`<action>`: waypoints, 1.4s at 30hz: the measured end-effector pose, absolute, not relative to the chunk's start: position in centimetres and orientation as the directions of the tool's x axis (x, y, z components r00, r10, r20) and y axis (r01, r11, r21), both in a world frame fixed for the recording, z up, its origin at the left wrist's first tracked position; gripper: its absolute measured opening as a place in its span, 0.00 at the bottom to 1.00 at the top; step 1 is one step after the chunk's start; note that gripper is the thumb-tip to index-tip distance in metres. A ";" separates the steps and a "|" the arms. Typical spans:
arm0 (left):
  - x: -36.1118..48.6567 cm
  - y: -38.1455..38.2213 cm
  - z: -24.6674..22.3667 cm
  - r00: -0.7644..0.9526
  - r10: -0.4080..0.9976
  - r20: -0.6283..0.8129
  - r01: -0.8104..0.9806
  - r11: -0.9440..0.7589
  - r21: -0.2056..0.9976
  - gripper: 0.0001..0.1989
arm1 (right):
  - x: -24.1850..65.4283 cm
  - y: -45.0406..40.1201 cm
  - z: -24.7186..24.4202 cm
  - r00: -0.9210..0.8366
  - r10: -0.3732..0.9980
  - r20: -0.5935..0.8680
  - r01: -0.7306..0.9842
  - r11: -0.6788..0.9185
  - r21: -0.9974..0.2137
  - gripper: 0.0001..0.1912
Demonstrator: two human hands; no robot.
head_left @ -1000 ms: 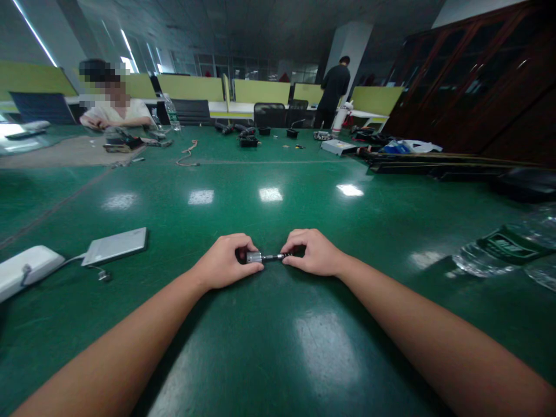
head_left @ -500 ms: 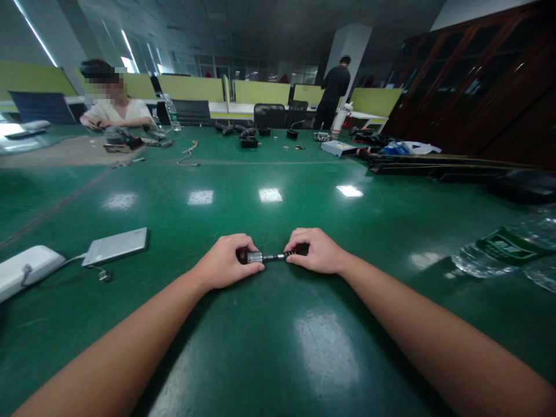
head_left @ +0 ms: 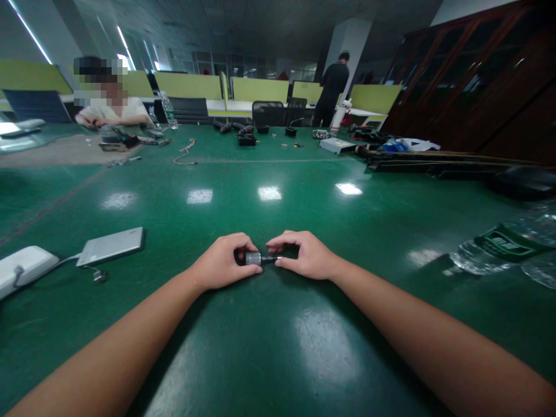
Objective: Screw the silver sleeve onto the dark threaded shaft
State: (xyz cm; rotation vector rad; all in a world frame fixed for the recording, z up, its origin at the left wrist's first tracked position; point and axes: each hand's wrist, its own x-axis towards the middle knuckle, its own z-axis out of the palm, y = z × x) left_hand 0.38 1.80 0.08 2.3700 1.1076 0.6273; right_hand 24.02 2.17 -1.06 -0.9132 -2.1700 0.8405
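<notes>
My left hand (head_left: 222,262) is closed round a small silver metal cylinder (head_left: 253,258), thumb below and fingers above. A thin shaft points from the cylinder towards the right. Round the shaft sits a dark, coiled piece that looks like a black spring (head_left: 269,259), now close against the cylinder. My right hand (head_left: 306,255) has its thumb and fingertips at the spring's far end, in a loose pinch. Part of the cylinder's left end is hidden in my left palm. Both hands are low over the green tabletop (head_left: 234,347).
At left lie a silver flat box (head_left: 110,246) and a white power strip (head_left: 26,266) with a cable. Clear plastic bottles (head_left: 504,249) lie at right. Tools and dark parts (head_left: 247,139) sit farther back. One person (head_left: 113,110) sits across the table; another (head_left: 334,87) stands behind.
My right hand has moved left along the shaft, bringing the spring up to the cylinder. Its fingers look looser than before. My left hand keeps its hold almost in place.
</notes>
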 end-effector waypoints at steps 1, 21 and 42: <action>0.4 1.8 0.1 0.576 0.790 0.207 0.588 -0.577 0.567 0.13 | 24.0 2.2 -1.0 -0.564 0.769 0.301 0.380 0.565 -0.732 0.17; 0.7 1.4 0.1 0.611 0.764 0.209 0.556 -0.601 0.575 0.09 | 23.3 1.7 -1.1 -0.665 0.655 0.360 0.410 0.723 -0.557 0.09; 0.6 1.9 0.3 0.638 0.736 0.227 0.530 -0.634 0.564 0.08 | 23.0 2.1 -1.4 -0.659 0.668 0.345 0.452 0.719 -0.528 0.09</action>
